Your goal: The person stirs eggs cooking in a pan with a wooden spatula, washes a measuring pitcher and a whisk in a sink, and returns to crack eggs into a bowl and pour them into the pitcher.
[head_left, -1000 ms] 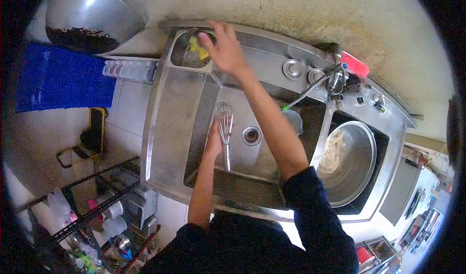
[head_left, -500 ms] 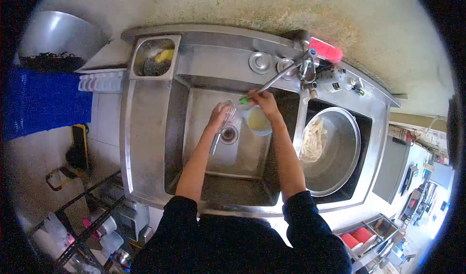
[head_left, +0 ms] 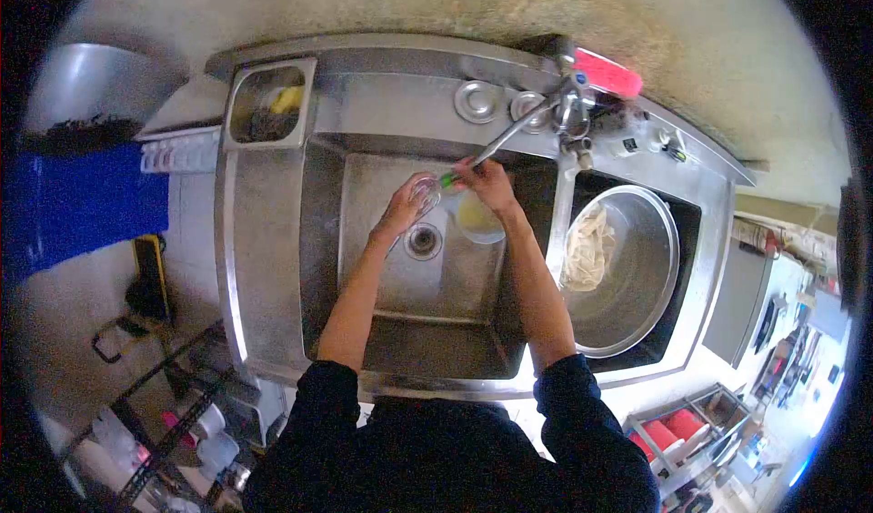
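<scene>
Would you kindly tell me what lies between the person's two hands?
In the head view, the wires of the whisk and a small green piece lie between the left hand and the right hand.

Silvery wires show on the whisk, and bright green marks the tip of the grey metal spout. The bowl has a pale yellow tint. The sink is brushed grey with lighter, streaky reflections; its drain shows silver rings around a darker centre. 2 silver discs carry concentric rings. The cloth is cream, the sponge yellow, the long block pinkish red, the sleeves black, and the wall beige with brownish blotches.
</scene>
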A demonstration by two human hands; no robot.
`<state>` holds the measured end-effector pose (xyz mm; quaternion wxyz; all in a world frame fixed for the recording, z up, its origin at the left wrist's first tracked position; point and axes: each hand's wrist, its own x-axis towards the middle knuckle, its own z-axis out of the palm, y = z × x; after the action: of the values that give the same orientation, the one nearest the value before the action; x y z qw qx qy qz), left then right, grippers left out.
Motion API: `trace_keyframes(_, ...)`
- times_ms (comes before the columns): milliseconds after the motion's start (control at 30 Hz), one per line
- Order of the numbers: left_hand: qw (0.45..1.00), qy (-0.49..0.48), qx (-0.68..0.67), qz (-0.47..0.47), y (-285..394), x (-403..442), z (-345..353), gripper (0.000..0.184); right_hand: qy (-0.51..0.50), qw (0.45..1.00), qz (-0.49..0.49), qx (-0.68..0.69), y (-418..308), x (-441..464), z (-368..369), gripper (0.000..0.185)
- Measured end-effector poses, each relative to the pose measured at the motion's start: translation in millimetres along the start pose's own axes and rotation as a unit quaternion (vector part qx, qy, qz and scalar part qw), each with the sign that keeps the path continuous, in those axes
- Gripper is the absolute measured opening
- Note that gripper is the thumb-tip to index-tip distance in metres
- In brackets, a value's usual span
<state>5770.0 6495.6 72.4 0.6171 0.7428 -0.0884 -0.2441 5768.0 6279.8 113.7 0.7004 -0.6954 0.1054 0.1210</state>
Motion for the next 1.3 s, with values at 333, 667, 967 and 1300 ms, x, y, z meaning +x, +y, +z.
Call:
trace_keyframes(333,0.984,-0.098,-0.073,-0.126,54,-52,18,0.023,0.242,0.832,0.041,-0.497,-46,-145,-125,0.024)
trace_keyframes(667,0.978,-0.033,-0.108,-0.175,16,-94,53,0.029,0.338,0.778,-0.071,-0.524,-25,-115,-168,0.036)
trace_keyframes(967,0.989,-0.061,-0.110,-0.080,128,9,109,0.036,0.058,0.865,-0.107,-0.488,-254,-22,-128,0.050)
trace_keyframes(1300,0.987,-0.050,-0.120,0.097,142,97,151,0.035,0.192,0.692,-0.437,-0.542,-226,-25,-146,0.042)
